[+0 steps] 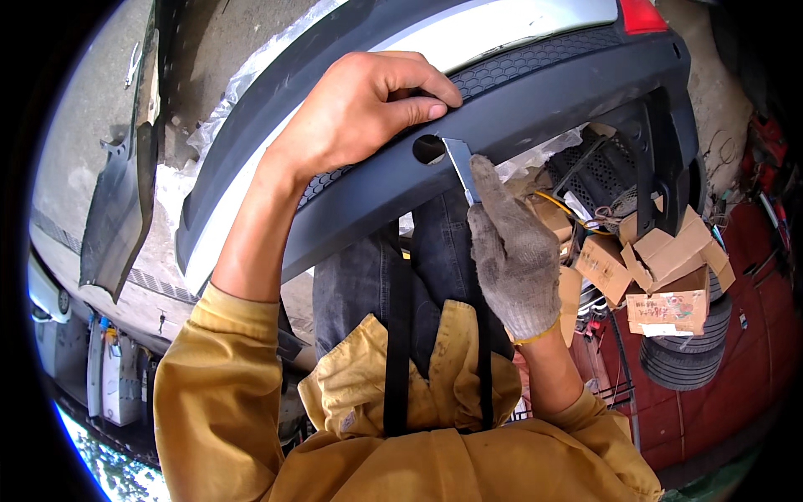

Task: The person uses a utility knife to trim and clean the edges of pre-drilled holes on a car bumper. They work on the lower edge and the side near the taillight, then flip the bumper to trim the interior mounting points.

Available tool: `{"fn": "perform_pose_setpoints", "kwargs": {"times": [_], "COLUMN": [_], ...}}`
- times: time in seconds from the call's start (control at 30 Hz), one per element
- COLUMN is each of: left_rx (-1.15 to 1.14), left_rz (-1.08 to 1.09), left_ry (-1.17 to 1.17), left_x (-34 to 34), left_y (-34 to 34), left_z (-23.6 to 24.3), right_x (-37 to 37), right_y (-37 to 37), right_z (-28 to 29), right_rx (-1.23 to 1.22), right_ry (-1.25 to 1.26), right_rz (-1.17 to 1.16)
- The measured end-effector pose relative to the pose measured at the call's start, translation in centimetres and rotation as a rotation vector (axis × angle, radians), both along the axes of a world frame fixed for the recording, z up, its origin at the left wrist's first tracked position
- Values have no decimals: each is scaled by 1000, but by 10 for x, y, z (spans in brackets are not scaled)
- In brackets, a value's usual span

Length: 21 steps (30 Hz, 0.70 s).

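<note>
While the long, curved, dark-grey plastic car bumper [544, 109] lay slantwise across the person's front, the R hand [517, 255], in a dirty grey knit glove, gripped a flat, blue-grey metal blade [459, 163]. Blade's upper end sat just beside the right rim of a round hole [429, 150] cut thru the bumper; couldn't tell if it touched. L hand [368, 100], bare, lay over the bumper w/ fingers curled, thumb & index tips close together by the dark honeycomb-textured strip [535, 63]; couldn't tell if they pinched anything.

Writing: dark hand-lettering plus a small red mark on the open brown cardboard box [667, 314]; pale tag on the hem of the mustard-yellow cloth jacket [368, 376] was too small to read.

Edges/room: bumper's lower edge passed over the faded dark jeans [355, 289]; beyond its upper side were a glossy white panel [502, 25] & crumpled clear plastic film [213, 125]. R side was tight: a yellow cable [556, 203], the box & black ribbed tyres [686, 351] stood near the glove, w/ dark-red flooring [703, 427] beyond. L side, well apart from the hands: a long, curved grey part [125, 209] on concrete.
</note>
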State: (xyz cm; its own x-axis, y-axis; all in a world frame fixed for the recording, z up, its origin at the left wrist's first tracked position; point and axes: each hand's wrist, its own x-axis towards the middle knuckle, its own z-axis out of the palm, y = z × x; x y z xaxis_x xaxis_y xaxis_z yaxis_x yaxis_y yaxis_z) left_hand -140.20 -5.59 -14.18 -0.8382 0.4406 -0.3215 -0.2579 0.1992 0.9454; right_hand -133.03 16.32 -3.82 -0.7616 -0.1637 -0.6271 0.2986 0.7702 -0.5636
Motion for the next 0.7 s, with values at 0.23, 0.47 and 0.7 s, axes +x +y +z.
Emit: {"fn": "perform_pose_setpoints", "kwargs": {"times": [0.23, 0.47, 0.7], "left_rx": [13, 56, -20], "left_rz": [15, -35, -184], "left_ry": [-46, 7, 69], "left_x": [0, -1, -1], "left_y": [0, 1, 1], "left_z": [2, 2, 9], "right_x": [-5, -9, -26], "right_y": [-1, 14, 26], "right_z": [-15, -12, -8], "right_rx": [21, 28, -1], "right_ry": [203, 167, 82], "right_rz": [121, 213, 299]}}
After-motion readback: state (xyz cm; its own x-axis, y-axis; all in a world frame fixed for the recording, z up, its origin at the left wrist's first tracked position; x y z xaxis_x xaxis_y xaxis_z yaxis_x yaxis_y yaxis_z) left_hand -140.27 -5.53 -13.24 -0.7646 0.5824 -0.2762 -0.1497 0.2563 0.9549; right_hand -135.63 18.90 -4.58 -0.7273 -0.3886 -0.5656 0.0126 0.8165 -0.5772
